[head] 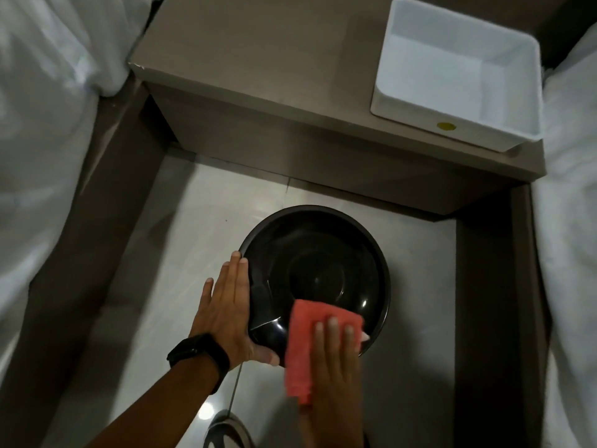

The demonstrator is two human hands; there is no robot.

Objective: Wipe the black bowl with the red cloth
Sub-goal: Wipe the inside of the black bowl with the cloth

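A large glossy black bowl (318, 270) is held above the pale tiled floor, its inside facing me. My left hand (226, 308), with a black band on the wrist, grips the bowl's left rim: fingers stretched along the outer edge, thumb under the near edge. My right hand (336, 357) presses flat on a folded red cloth (307, 344) against the bowl's near inner wall and rim. The cloth's lower end hangs down over the near rim. Part of the near rim is hidden under the cloth and hand.
A brown bedside table (258, 76) stands beyond the bowl, with an empty white rectangular tub (458, 69) on its right side. White bedding (42, 124) lies to the left, and more white bedding (571, 221) lies to the right. A sandalled foot (226, 431) shows on the floor below.
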